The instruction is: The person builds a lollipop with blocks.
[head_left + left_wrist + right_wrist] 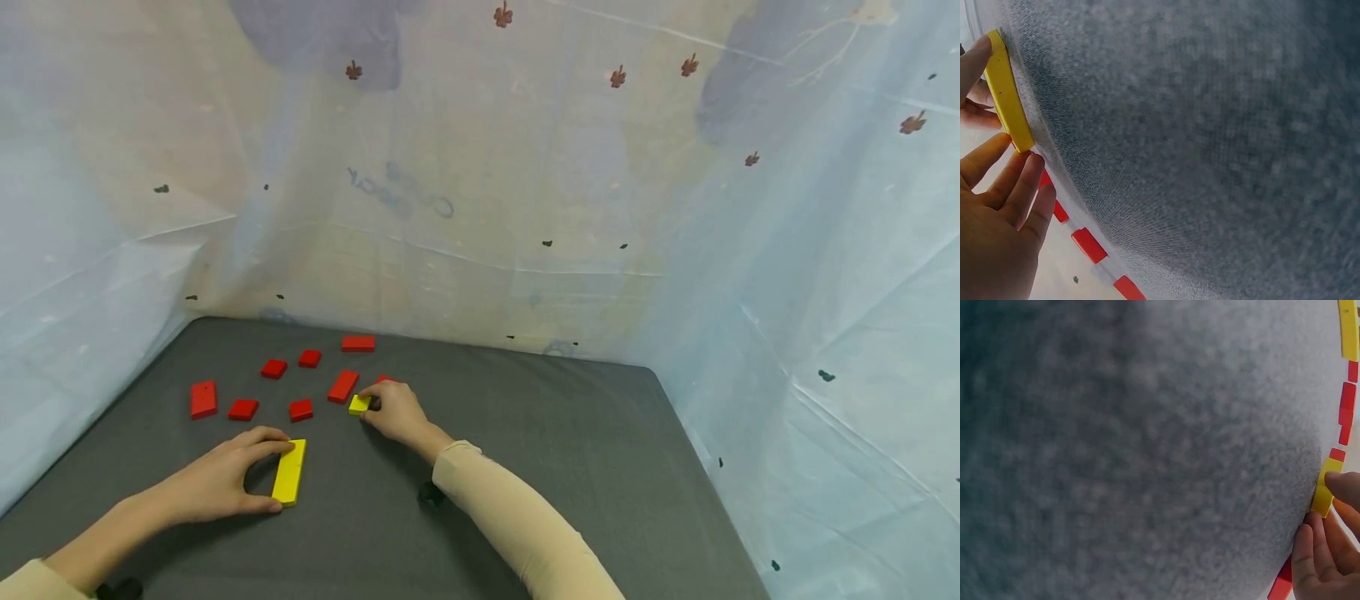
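Observation:
In the head view my left hand [213, 479] grips a long flat yellow block [289, 473] at its two ends, thumb at the near end and fingers at the far end. The left wrist view also has this yellow block [1009, 94], with the other fingers [1022, 187] spread below it. Farther forward, my right hand [401, 415] pinches a small yellow block [357, 406] between thumb and fingers. It lies just beside a tilted red block [342, 387]. Another red block [386, 379] is partly hidden behind the right hand. The right wrist view has the fingertips around the yellow piece [1324, 499].
Several red blocks lie apart on the grey cloth-covered table [540, 467], among them a long one [203, 400] at the left, a small one [301, 410] in the middle and one [358, 343] near the back edge. Pale patterned plastic sheeting [465, 167] hangs around the table.

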Available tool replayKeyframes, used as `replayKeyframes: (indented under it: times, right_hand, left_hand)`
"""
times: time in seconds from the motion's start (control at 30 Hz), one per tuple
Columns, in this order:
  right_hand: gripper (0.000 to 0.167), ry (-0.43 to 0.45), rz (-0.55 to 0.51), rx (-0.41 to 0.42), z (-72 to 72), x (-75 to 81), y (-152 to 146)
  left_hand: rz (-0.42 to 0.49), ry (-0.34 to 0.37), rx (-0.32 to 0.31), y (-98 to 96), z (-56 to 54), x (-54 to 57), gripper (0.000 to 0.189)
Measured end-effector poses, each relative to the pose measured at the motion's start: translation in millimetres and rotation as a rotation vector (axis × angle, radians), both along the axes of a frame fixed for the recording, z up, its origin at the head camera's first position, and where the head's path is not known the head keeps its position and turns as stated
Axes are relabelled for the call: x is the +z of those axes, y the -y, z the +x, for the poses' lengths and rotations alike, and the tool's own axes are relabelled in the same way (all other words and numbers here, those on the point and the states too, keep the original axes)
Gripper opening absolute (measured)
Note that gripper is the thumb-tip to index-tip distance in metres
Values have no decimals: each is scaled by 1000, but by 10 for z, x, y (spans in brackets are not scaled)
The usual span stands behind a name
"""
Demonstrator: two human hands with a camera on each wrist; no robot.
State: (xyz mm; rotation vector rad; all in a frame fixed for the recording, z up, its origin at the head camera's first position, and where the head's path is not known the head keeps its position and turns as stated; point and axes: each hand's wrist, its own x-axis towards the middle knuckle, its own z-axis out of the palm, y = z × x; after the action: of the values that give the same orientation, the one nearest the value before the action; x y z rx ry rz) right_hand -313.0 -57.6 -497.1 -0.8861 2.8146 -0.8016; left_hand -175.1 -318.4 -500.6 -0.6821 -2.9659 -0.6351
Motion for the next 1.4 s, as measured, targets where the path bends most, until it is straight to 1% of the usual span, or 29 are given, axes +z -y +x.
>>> replayKeyframes:
  times: [0.13,0.3,0.43,0.6,0.7,0.77,0.97,1.13,1.27,1.4]
  right_hand:
    - [33,-6,-5,-7,4,2,-12]
    - [31,-44,-21,12,15,8,-64]
    - [29,-43,-92,15,39,27,-158]
    - [28,-36,-191,1,106,92,-330]
    - [29,-32,-246,-4,151,147,-434]
    - [29,-31,-276,-16,175,176,-506]
    - [30,-44,-337,-45,228,254,-756]
    - [30,-52,-397,-66,280,304,-1004]
    - [30,-66,-433,-86,343,321,-1227]
    - [31,-79,-447,-106,399,298,-1438]
  left_hand:
    - [0,-1,0,-6,-10,-8,86]
    - [1,-31,11,-17,-3,-32,84]
    - [19,-62,22,-57,-4,-50,82]
    - [61,-116,19,-190,-34,-38,81]
    - [78,-142,15,-321,-60,-12,79]
    - [90,-145,16,-427,-88,7,78]
    - [105,-161,3,-791,-209,43,79]
    - [123,-178,-34,-1146,-292,48,78]
    - [130,-188,-60,-1404,-325,37,78]
    - [130,-180,-80,-1620,-346,2,77]
